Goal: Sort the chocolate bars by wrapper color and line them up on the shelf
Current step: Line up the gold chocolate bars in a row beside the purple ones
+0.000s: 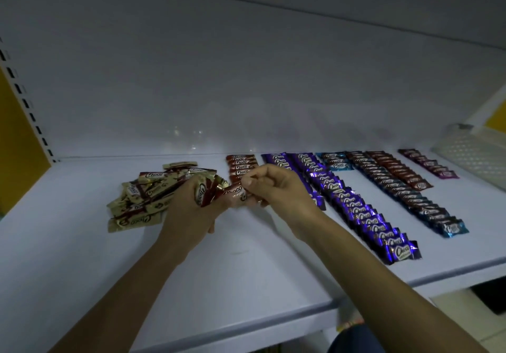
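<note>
Pinched between thumb and forefinger of my right hand (pixel 273 188): one red bar (pixel 235 191), held clear of the shelf (pixel 246 265). Its long axis runs roughly across me, and its left end meets the stock in my other hand; whether they touch cannot be confirmed. My left hand (pixel 189 207), immediately left of the pinch, is curled round a small bundle of red bars (pixel 204 190).

Governing relation: the red row (pixel 241 167) lies just beyond the pinch, directly away from me, its bars set crosswise and lapped front to back. The pinched bar lies close to parallel with them. My right hand is the nearer to the row's open front end. Judgement: a short forward lowering should seat the bar, with little turning needed.

Both forearms reach in from below and converge at the pinch, wrists raised off the shelf.

Further out: gold pile (pixel 139 199), unsorted, left of the left hand; purple rows (pixel 356 210), right of my right wrist. Risk noted: that forearm could brush them.
</note>
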